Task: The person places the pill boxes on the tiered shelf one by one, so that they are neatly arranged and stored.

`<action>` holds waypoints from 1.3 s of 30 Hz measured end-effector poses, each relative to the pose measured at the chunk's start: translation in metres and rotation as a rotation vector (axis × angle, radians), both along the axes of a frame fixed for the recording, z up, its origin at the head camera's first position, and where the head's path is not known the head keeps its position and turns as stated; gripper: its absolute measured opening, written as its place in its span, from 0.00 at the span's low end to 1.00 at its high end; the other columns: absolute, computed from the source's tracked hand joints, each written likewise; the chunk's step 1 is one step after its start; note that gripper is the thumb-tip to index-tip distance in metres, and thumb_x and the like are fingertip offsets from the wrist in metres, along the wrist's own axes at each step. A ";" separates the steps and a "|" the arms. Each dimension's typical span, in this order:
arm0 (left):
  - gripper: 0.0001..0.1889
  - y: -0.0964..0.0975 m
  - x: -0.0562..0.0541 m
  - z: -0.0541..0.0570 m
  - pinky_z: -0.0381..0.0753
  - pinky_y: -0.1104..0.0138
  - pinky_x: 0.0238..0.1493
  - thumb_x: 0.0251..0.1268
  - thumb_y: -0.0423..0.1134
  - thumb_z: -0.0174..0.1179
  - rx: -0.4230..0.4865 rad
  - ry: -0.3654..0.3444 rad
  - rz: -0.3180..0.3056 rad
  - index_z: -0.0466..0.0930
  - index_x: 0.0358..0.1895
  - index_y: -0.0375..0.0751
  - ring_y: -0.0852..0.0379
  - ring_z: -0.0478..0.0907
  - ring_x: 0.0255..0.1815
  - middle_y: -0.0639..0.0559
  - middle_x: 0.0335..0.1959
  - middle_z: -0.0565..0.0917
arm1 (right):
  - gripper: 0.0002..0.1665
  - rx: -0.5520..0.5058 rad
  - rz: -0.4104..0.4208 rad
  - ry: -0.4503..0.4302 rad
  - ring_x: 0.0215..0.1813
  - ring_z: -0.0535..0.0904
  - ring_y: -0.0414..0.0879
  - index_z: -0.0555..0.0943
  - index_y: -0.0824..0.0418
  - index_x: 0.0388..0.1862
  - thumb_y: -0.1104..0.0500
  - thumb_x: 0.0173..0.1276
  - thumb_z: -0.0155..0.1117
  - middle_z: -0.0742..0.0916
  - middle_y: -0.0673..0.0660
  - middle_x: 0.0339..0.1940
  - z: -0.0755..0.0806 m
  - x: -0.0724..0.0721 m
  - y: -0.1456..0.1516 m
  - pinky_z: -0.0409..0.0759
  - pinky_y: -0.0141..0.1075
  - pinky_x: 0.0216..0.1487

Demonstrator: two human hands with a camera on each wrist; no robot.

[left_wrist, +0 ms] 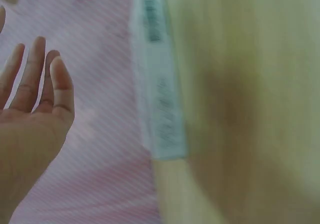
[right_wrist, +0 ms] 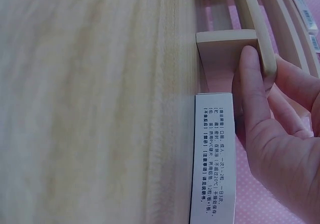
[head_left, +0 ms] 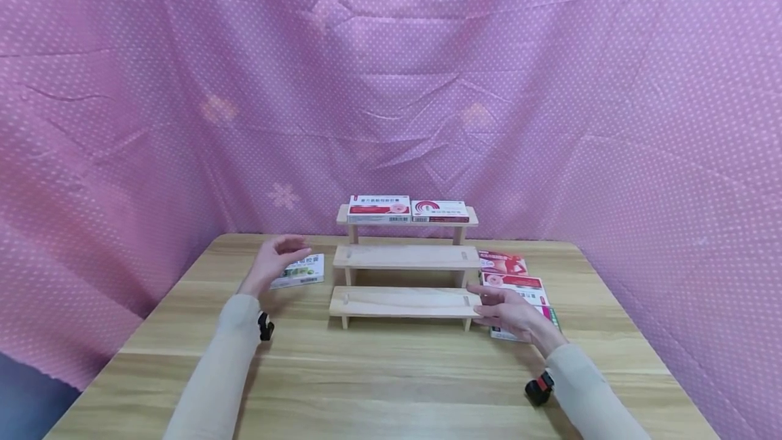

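Observation:
A three-step wooden display stand (head_left: pixel 403 257) stands mid-table. My right hand (head_left: pixel 513 312) grips the right end of its lowest step (head_left: pixel 403 301); in the right wrist view, one digit presses by the end leg (right_wrist: pixel 225 49) and other fingers lie over the board. My left hand (head_left: pixel 277 262), fingers loosely bent and holding nothing, hovers at a white medicine box with green print (head_left: pixel 308 269), partly hiding it. Beside the stand, my right hand overlaps a white box with green and pink edges (head_left: pixel 504 333) in the head view.
Two white-and-red medicine boxes, one left (head_left: pixel 379 209) and one right (head_left: pixel 440 210), lie on the top step. A red box (head_left: pixel 504 262) and a white-and-red box (head_left: pixel 519 284) lie right of the stand. A pink dotted cloth (head_left: pixel 397 100) hangs behind the wooden table (head_left: pixel 379 379).

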State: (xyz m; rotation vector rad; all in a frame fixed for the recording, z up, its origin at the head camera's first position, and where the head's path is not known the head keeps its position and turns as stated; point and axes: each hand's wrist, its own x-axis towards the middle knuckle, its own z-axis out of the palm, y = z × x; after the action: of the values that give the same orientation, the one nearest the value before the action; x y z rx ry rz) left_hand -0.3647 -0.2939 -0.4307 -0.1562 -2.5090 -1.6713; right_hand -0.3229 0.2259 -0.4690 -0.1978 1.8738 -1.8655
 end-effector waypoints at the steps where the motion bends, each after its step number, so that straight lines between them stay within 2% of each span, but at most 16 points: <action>1: 0.30 -0.003 0.000 -0.004 0.78 0.69 0.58 0.63 0.47 0.66 -0.026 -0.005 0.012 0.72 0.64 0.36 0.61 0.79 0.51 0.39 0.59 0.80 | 0.35 0.001 -0.007 -0.005 0.54 0.81 0.47 0.60 0.64 0.76 0.67 0.72 0.56 0.65 0.69 0.72 0.000 0.000 0.000 0.80 0.46 0.62; 3: 0.30 -0.009 -0.001 -0.010 0.76 0.71 0.55 0.63 0.48 0.66 -0.083 -0.016 0.048 0.73 0.64 0.36 0.56 0.77 0.52 0.38 0.59 0.80 | 0.35 0.007 -0.013 -0.007 0.54 0.81 0.47 0.60 0.63 0.76 0.66 0.72 0.57 0.66 0.68 0.71 0.000 0.000 0.000 0.80 0.45 0.62; 6: 0.29 -0.016 -0.004 -0.019 0.73 0.67 0.53 0.63 0.45 0.67 -0.149 -0.029 0.078 0.73 0.63 0.34 0.48 0.74 0.55 0.36 0.59 0.78 | 0.34 0.010 -0.015 -0.010 0.54 0.81 0.47 0.61 0.63 0.76 0.67 0.72 0.56 0.67 0.68 0.71 0.000 -0.001 0.000 0.81 0.45 0.61; 13: 0.33 -0.025 -0.009 -0.027 0.71 0.55 0.62 0.59 0.39 0.69 -0.179 -0.076 0.081 0.69 0.67 0.31 0.37 0.70 0.63 0.31 0.65 0.72 | 0.34 0.021 -0.005 -0.002 0.55 0.81 0.47 0.61 0.63 0.76 0.66 0.73 0.56 0.64 0.68 0.74 0.001 -0.001 0.001 0.80 0.45 0.62; 20: 0.37 -0.032 -0.008 -0.033 0.71 0.51 0.65 0.58 0.38 0.69 -0.182 -0.184 0.053 0.65 0.70 0.33 0.37 0.72 0.62 0.30 0.66 0.72 | 0.35 0.020 -0.004 0.001 0.55 0.81 0.47 0.61 0.63 0.76 0.66 0.72 0.57 0.63 0.68 0.75 0.001 -0.002 0.001 0.80 0.46 0.62; 24: 0.39 -0.036 -0.007 -0.035 0.65 0.45 0.70 0.58 0.39 0.69 -0.183 -0.229 0.051 0.63 0.72 0.35 0.36 0.68 0.66 0.31 0.69 0.67 | 0.36 0.013 0.002 0.001 0.54 0.81 0.47 0.60 0.63 0.76 0.66 0.72 0.58 0.67 0.68 0.70 0.000 -0.001 0.001 0.80 0.45 0.62; 29: 0.39 -0.037 -0.009 -0.037 0.65 0.43 0.69 0.56 0.37 0.69 -0.203 -0.238 0.033 0.63 0.72 0.36 0.34 0.66 0.66 0.29 0.71 0.64 | 0.37 0.007 0.008 0.001 0.54 0.81 0.47 0.61 0.63 0.76 0.66 0.70 0.60 0.69 0.68 0.69 -0.001 -0.001 0.001 0.80 0.45 0.62; 32: 0.39 -0.037 -0.011 -0.039 0.66 0.44 0.69 0.56 0.35 0.68 -0.214 -0.241 0.016 0.62 0.72 0.34 0.33 0.66 0.66 0.27 0.71 0.62 | 0.37 0.005 0.005 -0.001 0.55 0.81 0.47 0.61 0.63 0.76 0.65 0.70 0.61 0.66 0.69 0.73 0.000 -0.001 0.001 0.80 0.46 0.62; 39: 0.42 -0.038 -0.010 -0.037 0.59 0.42 0.72 0.51 0.31 0.70 -0.252 -0.235 -0.044 0.62 0.71 0.32 0.32 0.62 0.68 0.28 0.72 0.61 | 0.36 0.007 -0.003 -0.004 0.56 0.80 0.48 0.63 0.61 0.75 0.65 0.70 0.61 0.67 0.69 0.72 0.000 -0.001 0.001 0.80 0.46 0.63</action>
State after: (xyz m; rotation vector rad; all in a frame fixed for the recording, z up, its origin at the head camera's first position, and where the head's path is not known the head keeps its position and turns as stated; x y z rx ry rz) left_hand -0.3744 -0.3317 -0.4672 -0.0387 -2.9069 -1.4576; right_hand -0.3237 0.2266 -0.4691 -0.1891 1.8779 -1.8599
